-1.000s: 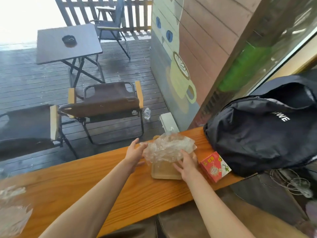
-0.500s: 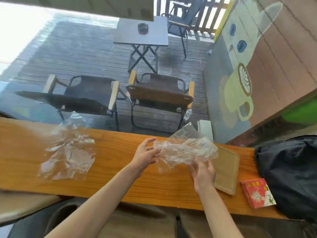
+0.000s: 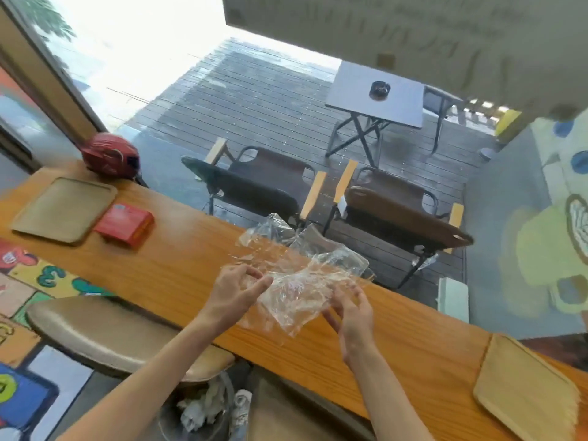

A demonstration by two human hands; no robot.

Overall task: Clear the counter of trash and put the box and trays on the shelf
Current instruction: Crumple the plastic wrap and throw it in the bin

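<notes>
Head view, crinkled clear plastic wrap (image 3: 299, 281), left hand (image 3: 234, 292) and right hand (image 3: 351, 310) fingers pinching its edges

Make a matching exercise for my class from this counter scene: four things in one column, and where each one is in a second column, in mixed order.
Things
1. clear plastic wrap
2. red box
3. red helmet
4. bin

Places
A. far left end of the counter, by the window
B. under the counter, beside the stool
C. held between the left hand and the right hand
D. beside the left tray

Pairs: 1-C, 2-D, 3-A, 4-B
</notes>
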